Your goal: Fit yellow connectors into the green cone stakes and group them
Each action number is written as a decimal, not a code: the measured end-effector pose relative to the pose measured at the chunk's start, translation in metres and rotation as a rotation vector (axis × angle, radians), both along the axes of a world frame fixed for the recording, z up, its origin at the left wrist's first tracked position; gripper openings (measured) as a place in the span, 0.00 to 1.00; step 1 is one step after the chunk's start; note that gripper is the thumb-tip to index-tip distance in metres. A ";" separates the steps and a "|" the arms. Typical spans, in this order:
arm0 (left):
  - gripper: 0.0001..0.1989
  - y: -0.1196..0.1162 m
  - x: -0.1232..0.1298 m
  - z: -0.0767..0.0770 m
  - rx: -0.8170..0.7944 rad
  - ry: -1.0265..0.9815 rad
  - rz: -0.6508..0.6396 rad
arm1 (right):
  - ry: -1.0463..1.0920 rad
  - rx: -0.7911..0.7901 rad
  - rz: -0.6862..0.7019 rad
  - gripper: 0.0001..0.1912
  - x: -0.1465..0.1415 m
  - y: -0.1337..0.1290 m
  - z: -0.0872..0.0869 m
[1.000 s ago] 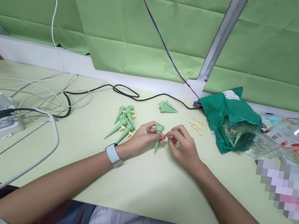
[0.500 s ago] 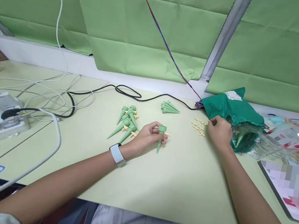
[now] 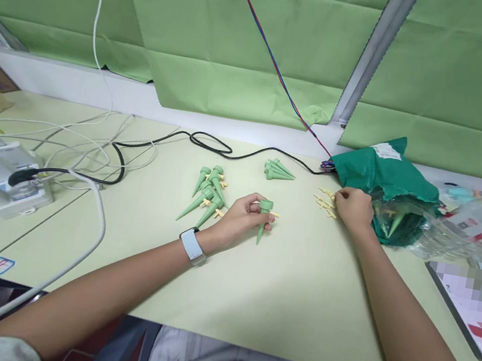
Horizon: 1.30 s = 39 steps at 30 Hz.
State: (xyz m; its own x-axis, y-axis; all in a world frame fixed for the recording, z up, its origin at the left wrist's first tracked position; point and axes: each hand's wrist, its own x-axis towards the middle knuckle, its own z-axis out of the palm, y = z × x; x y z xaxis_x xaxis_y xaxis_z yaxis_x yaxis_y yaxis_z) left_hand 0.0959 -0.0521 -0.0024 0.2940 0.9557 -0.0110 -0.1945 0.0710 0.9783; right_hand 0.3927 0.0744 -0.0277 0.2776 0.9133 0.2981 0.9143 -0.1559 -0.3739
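A green spike (image 3: 265, 206) with a capped top is held upright, tip down, in my left hand (image 3: 246, 220); a yellow piece sticks out of its side. My right hand (image 3: 354, 209) is closed in a pinch beside the small yellow pieces (image 3: 325, 203); whatever lies between its fingertips is too small to make out. Left of my left hand lie several green spikes (image 3: 208, 193) with yellow pieces on them. Farther back, a small group of green spikes (image 3: 279, 170) lies side by side without yellow pieces showing.
A torn green bag (image 3: 386, 175) with a spike inside stands at the back right, next to clear plastic bottles (image 3: 470, 227). A tablet-like device (image 3: 479, 310) lies at the right edge. White power adapters (image 3: 3, 176) and tangled cables occupy the left; a black cable (image 3: 210, 143) runs along the back.
The camera view has shifted slightly. My left hand still holds the spike. My right hand stays by the yellow pieces, its fingers now lower and hiding the pale bit seen at their tips before.
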 end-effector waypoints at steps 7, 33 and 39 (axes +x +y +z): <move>0.14 0.000 0.001 0.002 -0.005 -0.004 0.014 | 0.236 0.207 0.279 0.20 -0.004 0.017 -0.013; 0.15 0.001 0.002 -0.002 0.019 -0.113 0.030 | 0.984 -0.245 0.855 0.16 -0.096 -0.111 0.028; 0.16 0.002 -0.001 0.001 0.061 -0.005 0.050 | 1.155 -0.258 0.799 0.19 -0.111 -0.131 0.026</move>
